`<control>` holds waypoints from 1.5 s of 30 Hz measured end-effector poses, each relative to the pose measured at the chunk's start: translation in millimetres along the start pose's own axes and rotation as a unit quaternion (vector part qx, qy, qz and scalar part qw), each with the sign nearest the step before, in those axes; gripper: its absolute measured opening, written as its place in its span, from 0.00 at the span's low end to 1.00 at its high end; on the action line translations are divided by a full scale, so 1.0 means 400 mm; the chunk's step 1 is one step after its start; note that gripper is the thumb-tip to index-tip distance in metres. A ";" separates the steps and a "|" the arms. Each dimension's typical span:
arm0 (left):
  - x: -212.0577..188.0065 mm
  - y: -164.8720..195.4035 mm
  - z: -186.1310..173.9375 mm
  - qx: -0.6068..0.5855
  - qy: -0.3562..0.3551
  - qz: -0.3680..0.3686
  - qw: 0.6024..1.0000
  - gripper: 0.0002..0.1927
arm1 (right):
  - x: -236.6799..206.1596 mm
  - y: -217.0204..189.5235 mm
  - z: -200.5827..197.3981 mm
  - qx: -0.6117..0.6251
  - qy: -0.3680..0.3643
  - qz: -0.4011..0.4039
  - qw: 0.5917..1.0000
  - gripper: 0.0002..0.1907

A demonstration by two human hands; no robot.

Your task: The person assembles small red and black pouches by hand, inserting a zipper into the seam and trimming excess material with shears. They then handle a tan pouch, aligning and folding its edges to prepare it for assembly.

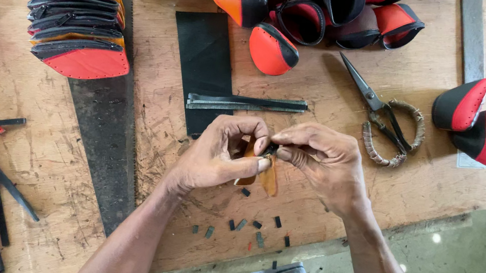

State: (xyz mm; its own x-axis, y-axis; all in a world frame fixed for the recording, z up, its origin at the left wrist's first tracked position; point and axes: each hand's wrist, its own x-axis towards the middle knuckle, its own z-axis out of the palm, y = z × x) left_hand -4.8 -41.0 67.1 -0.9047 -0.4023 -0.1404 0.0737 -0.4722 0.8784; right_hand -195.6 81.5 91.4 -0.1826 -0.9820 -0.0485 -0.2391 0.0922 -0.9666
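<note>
Both hands, left point(214, 155) and right point(323, 161), pinched together on orange leather piece point(269, 176) between fingertips

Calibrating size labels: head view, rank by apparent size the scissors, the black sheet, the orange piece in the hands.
1. Black sheet, largest.
2. Scissors.
3. Orange piece, smallest, though partly hidden by the left hand and right hand.

Nothing for you here, honestly: no packages, labels, signs or screens anywhere on your bench that I can spot. It's all loose pieces and tools, nothing wrapped or tagged.
</note>
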 end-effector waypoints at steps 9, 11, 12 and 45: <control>0.000 0.009 0.003 0.056 0.009 0.015 0.998 0.08 | 0.021 -0.009 -0.027 0.038 -0.048 0.071 0.996 0.08; -0.001 0.013 0.000 0.061 0.000 0.008 0.998 0.08 | 0.024 -0.027 -0.026 0.018 -0.057 0.071 0.996 0.07; -0.002 0.014 0.000 0.063 -0.004 0.004 0.998 0.08 | 0.028 -0.037 -0.024 -0.004 -0.058 0.086 0.995 0.06; 0.002 0.002 -0.006 -0.010 0.014 0.056 0.998 0.17 | 0.065 -0.033 -0.032 0.055 -0.165 0.164 0.971 0.19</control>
State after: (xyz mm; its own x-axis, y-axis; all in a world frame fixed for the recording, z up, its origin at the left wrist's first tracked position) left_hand -4.5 -43.8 66.6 -0.8783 -0.4749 -0.0555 0.1818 -0.4391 0.8799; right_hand -209.4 57.0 106.3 0.0875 -0.9037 -0.4192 -0.1132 0.4091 -0.9055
